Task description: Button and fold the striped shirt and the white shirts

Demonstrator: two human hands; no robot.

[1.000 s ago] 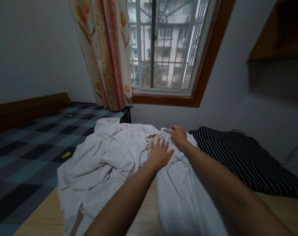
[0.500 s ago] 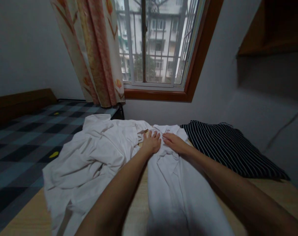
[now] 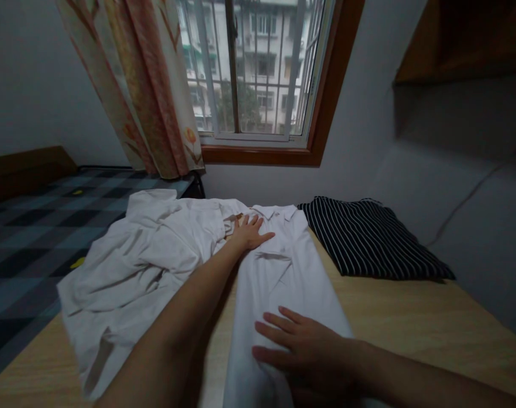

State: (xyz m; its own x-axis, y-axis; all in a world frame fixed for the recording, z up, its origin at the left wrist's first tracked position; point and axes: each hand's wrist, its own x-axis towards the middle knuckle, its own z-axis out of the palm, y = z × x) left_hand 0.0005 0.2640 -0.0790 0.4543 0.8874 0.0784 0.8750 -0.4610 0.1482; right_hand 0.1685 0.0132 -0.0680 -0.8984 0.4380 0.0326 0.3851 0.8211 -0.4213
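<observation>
A white collared shirt [image 3: 279, 277], folded into a long strip, lies on the wooden table [image 3: 394, 317] with its collar at the far end. My left hand [image 3: 250, 233] rests flat near the collar, fingers spread, on the strip's left edge. Closer to me, my right hand [image 3: 296, 345] is over the lower part of the shirt with its fingers apart; whether it presses on the cloth I cannot tell. Left of my left arm is a crumpled heap of white cloth [image 3: 151, 255].
A black-and-white striped folded cloth [image 3: 368, 238] lies at the back right of the table. To the left is a bed with a checked cover [image 3: 24, 249]. Behind the table are a flowered curtain [image 3: 151, 102] and a barred window [image 3: 258, 79]. A wooden shelf [image 3: 445, 56] hangs at upper right.
My right hand has moved from the collar end down the shirt toward me. The left hand stays near the collar, its fingers more spread. The shirt's upper part looks flatter. The view has shifted slightly.
</observation>
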